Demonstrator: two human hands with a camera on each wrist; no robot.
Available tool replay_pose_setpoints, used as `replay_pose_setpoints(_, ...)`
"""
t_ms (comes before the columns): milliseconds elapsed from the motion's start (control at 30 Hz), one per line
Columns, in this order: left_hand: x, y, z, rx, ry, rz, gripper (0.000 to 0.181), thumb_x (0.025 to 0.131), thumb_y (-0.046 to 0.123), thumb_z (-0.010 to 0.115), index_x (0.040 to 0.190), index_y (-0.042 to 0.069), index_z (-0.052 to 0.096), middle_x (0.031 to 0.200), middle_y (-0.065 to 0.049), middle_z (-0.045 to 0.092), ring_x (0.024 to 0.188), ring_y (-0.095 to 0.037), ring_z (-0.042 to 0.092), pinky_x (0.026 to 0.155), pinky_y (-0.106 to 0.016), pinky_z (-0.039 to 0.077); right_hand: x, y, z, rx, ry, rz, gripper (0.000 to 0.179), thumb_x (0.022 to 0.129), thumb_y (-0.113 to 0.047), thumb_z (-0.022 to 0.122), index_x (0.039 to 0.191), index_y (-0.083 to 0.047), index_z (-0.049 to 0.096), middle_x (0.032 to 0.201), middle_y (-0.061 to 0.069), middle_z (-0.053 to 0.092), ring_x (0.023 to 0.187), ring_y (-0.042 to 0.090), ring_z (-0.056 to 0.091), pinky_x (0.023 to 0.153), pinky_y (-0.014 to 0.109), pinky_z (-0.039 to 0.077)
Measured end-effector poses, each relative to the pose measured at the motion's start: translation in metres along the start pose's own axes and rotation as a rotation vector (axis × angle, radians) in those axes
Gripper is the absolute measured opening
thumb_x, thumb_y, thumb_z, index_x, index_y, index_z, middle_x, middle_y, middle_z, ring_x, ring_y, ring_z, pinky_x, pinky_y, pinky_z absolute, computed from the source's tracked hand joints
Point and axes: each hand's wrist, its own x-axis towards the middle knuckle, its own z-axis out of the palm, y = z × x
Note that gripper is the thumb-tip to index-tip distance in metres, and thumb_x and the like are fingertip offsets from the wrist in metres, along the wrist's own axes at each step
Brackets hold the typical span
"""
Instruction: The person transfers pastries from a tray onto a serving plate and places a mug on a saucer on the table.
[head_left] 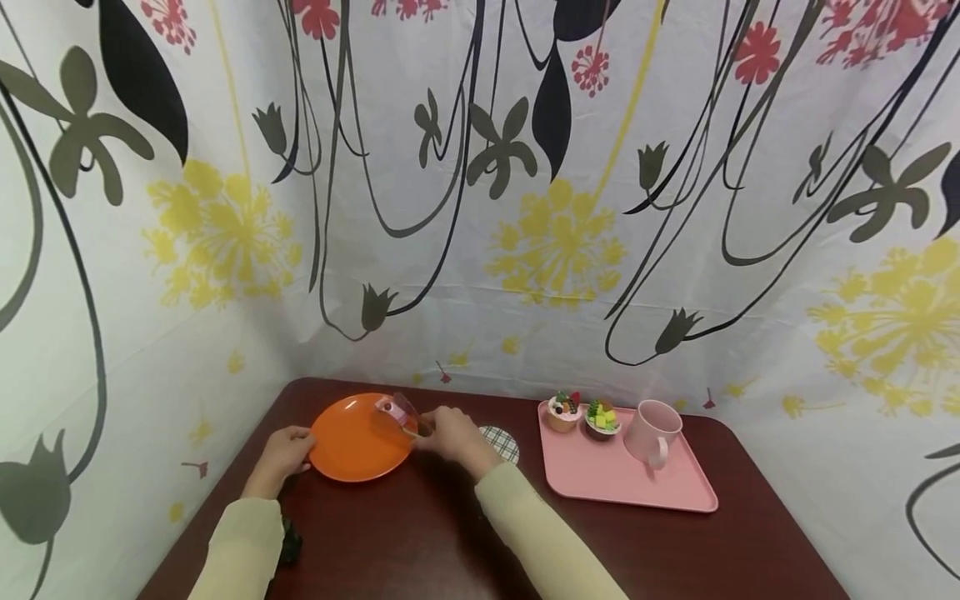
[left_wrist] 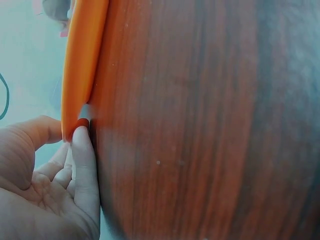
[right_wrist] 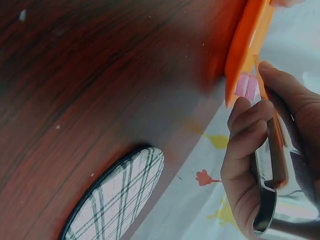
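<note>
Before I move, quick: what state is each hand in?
Left hand: closed, pinching the orange plate at its edge.
Right hand: closed, holding the metal tongs.

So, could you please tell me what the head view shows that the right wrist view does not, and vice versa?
Only the head view: the pink tray with a berry-topped cupcake, a green-and-yellow-topped cupcake and a pink mug.

Only the right wrist view: the curved back end of the metal tongs, inside the grip.

Both: the right hand, parts of those tongs, the orange plate, a pink-and-white item, the plaid coaster, the dark wooden table and the patterned cloth.
</note>
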Motion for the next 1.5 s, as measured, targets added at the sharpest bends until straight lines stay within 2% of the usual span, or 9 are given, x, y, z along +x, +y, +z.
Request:
replay_pose_setpoints(167, -0.002, 0.001, 0.002, -0.001, 0.001, 0.014, 0.054, 0.11, 0.018, 0.048, 0.15, -0.019, 0.044, 0.127, -0.031, 0.061, 0.089, -0.019, 0.064, 0.071, -0.025, 0.062, -0.006, 0.003, -0.002, 0.031, 0.011, 0.021, 0.056, 0.093, -0.04, 0.086, 0.141, -0.015, 0.073, 0.108, 0.002, 0.078, 0.066, 0.016, 0.066, 0.06, 0.03, 0.057)
replay_pose_setpoints(367, -0.007, -0.002, -0.003, 0.0, -0.012, 0.034, 0.055, 0.111, 0.021, 0.049, 0.15, -0.017, 0.045, 0.141, -0.037, 0.056, 0.094, -0.013, 0.069, 0.077, -0.025, 0.065, -0.016, 0.005, -0.007, 0.175, 0.01, 0.009, 0.061, 0.092, -0.039, 0.087, 0.147, -0.018, 0.069, 0.122, 0.008, 0.077, 0.062, 0.018, 0.067, 0.056, 0.032, 0.061)
replay_pose_setpoints(467, -0.009, -0.004, -0.006, -0.012, -0.013, 0.035, 0.056, 0.112, 0.023, 0.05, 0.15, -0.018, 0.045, 0.145, -0.039, 0.052, 0.095, -0.011, 0.07, 0.08, -0.026, 0.066, -0.02, 0.008, -0.01, 0.198, 0.018, 0.006, 0.063, 0.092, -0.042, 0.087, 0.149, -0.022, 0.068, 0.119, 0.007, 0.077, 0.059, 0.019, 0.066, 0.054, 0.033, 0.06)
replay_pose_setpoints(667, -0.006, -0.009, -0.007, -0.027, -0.024, 0.025, 0.059, 0.113, 0.028, 0.054, 0.149, -0.018, 0.047, 0.136, -0.035, 0.06, 0.096, -0.011, 0.071, 0.083, -0.027, 0.066, -0.027, 0.023, -0.016, 0.19, 0.072, 0.01, 0.066, 0.089, -0.046, 0.088, 0.148, -0.023, 0.069, 0.11, 0.005, 0.078, 0.048, 0.021, 0.063, 0.05, 0.034, 0.058)
replay_pose_setpoints(933, -0.005, -0.011, -0.008, -0.042, -0.002, 0.023, 0.058, 0.111, 0.028, 0.058, 0.146, -0.018, 0.051, 0.123, -0.026, 0.07, 0.088, -0.004, 0.068, 0.079, -0.022, 0.065, -0.043, 0.039, -0.031, 0.171, 0.123, -0.023, 0.065, 0.091, -0.047, 0.086, 0.147, -0.019, 0.069, 0.103, -0.001, 0.079, 0.074, 0.014, 0.066, 0.075, 0.035, 0.057)
replay_pose_setpoints(1100, -0.004, -0.012, -0.008, -0.042, -0.009, 0.029, 0.062, 0.11, 0.031, 0.06, 0.147, -0.018, 0.051, 0.123, -0.023, 0.071, 0.088, -0.002, 0.067, 0.08, -0.022, 0.065, -0.054, 0.051, -0.035, 0.149, 0.157, -0.012, 0.069, 0.091, -0.049, 0.085, 0.148, -0.015, 0.067, 0.123, 0.006, 0.079, 0.089, 0.014, 0.067, 0.086, 0.038, 0.057)
replay_pose_setpoints(1167, -0.003, -0.015, -0.008, -0.039, -0.009, 0.017, 0.062, 0.11, 0.032, 0.061, 0.147, -0.017, 0.052, 0.121, -0.021, 0.072, 0.088, -0.002, 0.067, 0.08, -0.022, 0.065, -0.06, 0.054, -0.037, 0.158, 0.149, -0.006, 0.072, 0.09, -0.051, 0.084, 0.149, -0.014, 0.066, 0.129, 0.009, 0.078, 0.088, 0.013, 0.064, 0.084, 0.038, 0.055)
replay_pose_setpoints(1367, -0.002, -0.018, -0.01, -0.057, -0.023, -0.001, 0.062, 0.109, 0.031, 0.063, 0.146, -0.018, 0.052, 0.118, -0.018, 0.073, 0.087, -0.003, 0.067, 0.079, -0.023, 0.066, -0.078, 0.062, -0.047, 0.253, 0.107, 0.0, 0.075, 0.092, -0.051, 0.083, 0.152, -0.012, 0.063, 0.14, 0.013, 0.072, 0.061, 0.014, 0.04, 0.072, 0.034, 0.048)
replay_pose_setpoints(1500, 0.0, -0.014, -0.009, -0.048, -0.032, 0.018, 0.064, 0.109, 0.031, 0.061, 0.148, -0.018, 0.05, 0.125, -0.024, 0.07, 0.087, -0.001, 0.067, 0.079, -0.022, 0.065, -0.09, 0.068, -0.056, 0.287, 0.129, 0.0, 0.073, 0.092, -0.051, 0.084, 0.152, -0.014, 0.064, 0.124, 0.01, 0.077, 0.058, 0.013, 0.054, 0.062, 0.034, 0.057)
